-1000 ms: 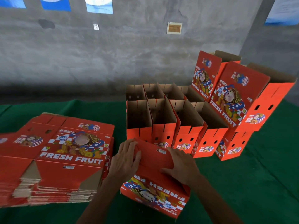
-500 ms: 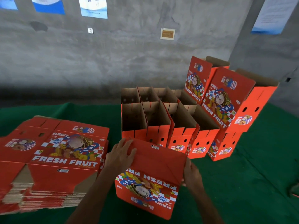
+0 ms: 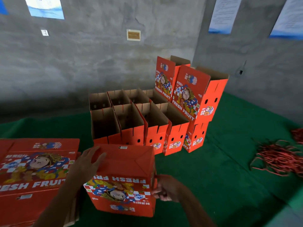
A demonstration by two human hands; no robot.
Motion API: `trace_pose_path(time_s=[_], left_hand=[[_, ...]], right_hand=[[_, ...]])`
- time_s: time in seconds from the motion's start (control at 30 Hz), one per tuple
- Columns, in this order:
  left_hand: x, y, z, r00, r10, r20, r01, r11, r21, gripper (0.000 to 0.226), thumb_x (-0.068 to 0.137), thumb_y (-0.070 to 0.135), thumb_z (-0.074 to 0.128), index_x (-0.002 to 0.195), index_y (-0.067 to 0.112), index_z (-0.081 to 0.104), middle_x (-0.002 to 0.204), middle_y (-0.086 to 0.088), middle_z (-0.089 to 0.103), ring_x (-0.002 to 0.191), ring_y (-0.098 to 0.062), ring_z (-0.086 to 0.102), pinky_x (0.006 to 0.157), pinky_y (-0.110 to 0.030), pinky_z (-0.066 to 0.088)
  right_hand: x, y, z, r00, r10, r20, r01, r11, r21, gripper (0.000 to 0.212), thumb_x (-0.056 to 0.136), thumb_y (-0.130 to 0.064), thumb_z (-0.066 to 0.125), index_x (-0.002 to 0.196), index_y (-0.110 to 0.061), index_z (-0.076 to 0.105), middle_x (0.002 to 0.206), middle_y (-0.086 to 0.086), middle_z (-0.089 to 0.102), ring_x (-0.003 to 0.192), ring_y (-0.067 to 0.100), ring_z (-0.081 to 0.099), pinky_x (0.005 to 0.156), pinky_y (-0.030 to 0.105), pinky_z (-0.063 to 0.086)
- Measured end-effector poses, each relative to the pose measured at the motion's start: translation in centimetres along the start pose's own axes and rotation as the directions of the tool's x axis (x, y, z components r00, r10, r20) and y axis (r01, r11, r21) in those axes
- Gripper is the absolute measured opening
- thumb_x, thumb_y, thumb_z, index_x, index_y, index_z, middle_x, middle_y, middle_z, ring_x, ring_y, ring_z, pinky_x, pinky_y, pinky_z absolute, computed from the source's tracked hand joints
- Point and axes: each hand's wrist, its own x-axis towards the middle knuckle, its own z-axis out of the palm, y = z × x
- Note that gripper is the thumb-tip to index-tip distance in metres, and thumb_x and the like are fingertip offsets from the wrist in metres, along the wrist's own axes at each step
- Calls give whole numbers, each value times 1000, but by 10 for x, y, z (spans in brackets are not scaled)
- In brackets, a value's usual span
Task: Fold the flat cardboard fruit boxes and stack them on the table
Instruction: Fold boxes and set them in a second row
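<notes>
My left hand point(image 3: 88, 163) lies flat on the box point(image 3: 124, 177); my right hand point(image 3: 165, 189) pinches its 3 o'clock edge. Light, stiff cardboard, so grab corners.

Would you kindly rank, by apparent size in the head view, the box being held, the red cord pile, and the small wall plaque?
1. Held box, largest, though nearness inflates it.
2. Red cord pile.
3. Wall plaque, smallest, though it is farthest away.

Right hand point(image 3: 165, 189) now off flaps, gripping box point(image 3: 124, 181) side.
</notes>
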Motion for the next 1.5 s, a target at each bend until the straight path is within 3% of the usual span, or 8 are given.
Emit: trace_pose_path(time_s=[0.17,0.3,0.6,0.83,1.1,1.27,1.37,1.5], left_hand=[[-15,1,-16,998,-39,44,38,999,17,85,83,83,35,156,38,31,161,-8,37,140,-34,46,112,-55,41],[-31,20,-34,999,-4,-44,-1,994,-107,99,75,96,39,152,34,36,154,-13,45,129,-34,55,104,-55,49],[-19,104,-109,797,246,-551,-404,896,-184,68,94,77,40,153,44,32,147,0,43,123,-10,46,95,-36,41],[7,171,-116,786,177,-593,-473,789,-392,43,103,61,42,141,43,52,153,3,34,140,-12,41,117,-40,37],[27,264,-68,910,266,-319,-412,670,-618,55,98,51,55,150,52,40,152,14,21,131,-14,52,89,-28,60],[54,326,-13,890,361,-279,-456,713,-532,50,109,40,40,156,46,25,166,12,17,155,-10,17,128,-38,18],[86,360,5,931,341,-129,-320,597,-736,35,107,52,30,133,73,18,158,24,26,149,-5,27,126,-44,23],[169,379,32,963,247,-103,-233,583,-778,55,92,75,28,146,67,23,159,13,39,146,-13,40,121,-50,33]], right_hand=[[6,7,5,998,-19,58,12,993,117,59,99,0,34,146,-35,39,88,8,65,57,10,53,48,20,40],[-5,-21,7,973,-220,-73,220,975,-7,37,110,-20,35,133,-45,51,68,1,65,47,10,47,41,22,35],[-72,-124,-25,667,-677,-309,640,734,-226,51,106,-8,27,121,-51,50,47,10,56,39,19,51,41,27,40],[-78,-155,-39,315,-926,-206,773,377,-511,44,108,-17,39,136,-50,47,88,-7,75,73,17,72,70,36,62],[-57,-191,-54,141,-985,-103,755,175,-633,67,99,4,46,144,-45,44,140,-12,53,131,9,55,111,41,48],[-30,-220,-69,-2,-994,-110,638,84,-765,63,87,4,53,134,-38,56,148,-1,31,139,20,41,119,35,36],[-7,-248,-98,62,-983,-175,542,180,-821,49,88,-5,57,132,-26,62,153,15,28,142,39,37,116,49,38],[35,-294,-141,184,-966,-183,410,245,-879,50,90,-24,52,140,-23,61,162,25,15,151,47,21,120,52,32]])
